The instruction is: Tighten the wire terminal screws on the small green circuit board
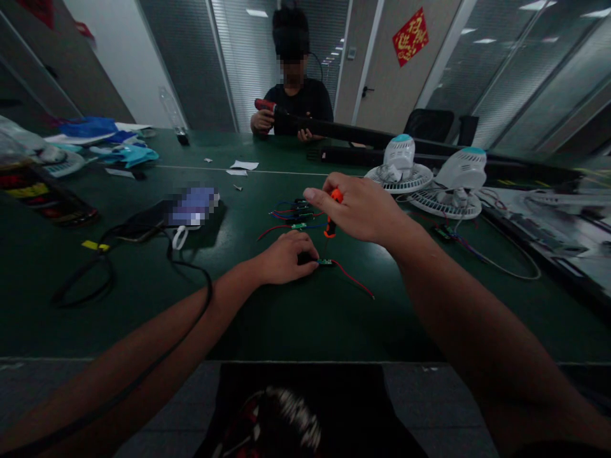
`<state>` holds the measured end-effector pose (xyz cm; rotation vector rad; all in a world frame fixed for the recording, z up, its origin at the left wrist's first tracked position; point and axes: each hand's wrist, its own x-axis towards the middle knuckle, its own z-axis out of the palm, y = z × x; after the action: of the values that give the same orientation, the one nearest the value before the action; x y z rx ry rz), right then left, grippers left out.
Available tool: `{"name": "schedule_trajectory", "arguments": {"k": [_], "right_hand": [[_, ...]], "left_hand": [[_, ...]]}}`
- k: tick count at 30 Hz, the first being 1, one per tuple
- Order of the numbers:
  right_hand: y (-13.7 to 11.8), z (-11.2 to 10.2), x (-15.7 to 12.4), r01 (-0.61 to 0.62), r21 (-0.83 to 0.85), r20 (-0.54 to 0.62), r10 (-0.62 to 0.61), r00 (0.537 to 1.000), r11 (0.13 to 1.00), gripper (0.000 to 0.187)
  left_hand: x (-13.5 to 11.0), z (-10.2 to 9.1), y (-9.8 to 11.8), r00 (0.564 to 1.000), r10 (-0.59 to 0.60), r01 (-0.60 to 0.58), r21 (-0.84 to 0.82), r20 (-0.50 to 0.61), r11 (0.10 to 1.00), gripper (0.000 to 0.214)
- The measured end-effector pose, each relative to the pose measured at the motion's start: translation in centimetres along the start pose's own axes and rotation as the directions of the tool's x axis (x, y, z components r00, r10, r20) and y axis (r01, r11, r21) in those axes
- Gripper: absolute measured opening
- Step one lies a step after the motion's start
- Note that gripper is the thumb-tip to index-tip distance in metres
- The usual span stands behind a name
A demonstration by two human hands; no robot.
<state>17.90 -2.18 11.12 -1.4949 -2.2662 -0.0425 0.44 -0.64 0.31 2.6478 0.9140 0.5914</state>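
Note:
In my right hand [359,205] is an orange and black screwdriver [330,226], held upright with its tip down at a small green circuit board [325,261]. A red wire [354,279] trails from the board toward the lower right. My left hand [289,257] lies on the table, fingers closed on the board's left end, which they partly hide. Just beyond it are more small boards, one of them a green board [299,226] with red and blue wires.
Two white fan units [400,166] stand at the right, near another wired board [445,231]. At left are a phone [193,205], a black cable [112,273] and a dark bottle [45,194]. Across the green table [305,324], a person [298,95] holds a red and black power tool [265,105].

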Motion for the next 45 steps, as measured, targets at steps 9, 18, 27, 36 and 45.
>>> {"name": "schedule_trajectory", "arguments": {"k": [9, 18, 27, 36, 45], "right_hand": [[0.31, 0.26, 0.14, -0.016, 0.006, -0.01, 0.016, 1.0, 1.0, 0.026], [0.04, 0.05, -0.01, -0.026, -0.003, -0.021, 0.026, 0.999, 1.0, 0.031], [0.16, -0.06, -0.11, -0.001, 0.001, -0.022, 0.001, 1.0, 1.0, 0.032], [0.41, -0.07, -0.05, 0.041, 0.025, -0.036, -0.04, 0.999, 0.999, 0.021], [0.76, -0.45, 0.05, 0.033, 0.028, -0.01, -0.032, 0.999, 0.999, 0.043]], "left_hand": [[0.03, -0.1, 0.11, 1.0, -0.006, 0.006, -0.012, 0.002, 1.0, 0.014], [-0.07, 0.19, -0.3, 1.0, 0.011, -0.011, -0.015, -0.016, 1.0, 0.014], [-0.01, 0.14, -0.2, 1.0, 0.005, -0.006, -0.035, -0.019, 0.999, 0.013], [-0.13, -0.01, -0.16, 1.0, 0.004, -0.004, -0.001, 0.002, 1.0, 0.019], [-0.01, 0.05, 0.24, 0.997, 0.073, -0.073, -0.001, 0.04, 0.997, 0.015]]}}
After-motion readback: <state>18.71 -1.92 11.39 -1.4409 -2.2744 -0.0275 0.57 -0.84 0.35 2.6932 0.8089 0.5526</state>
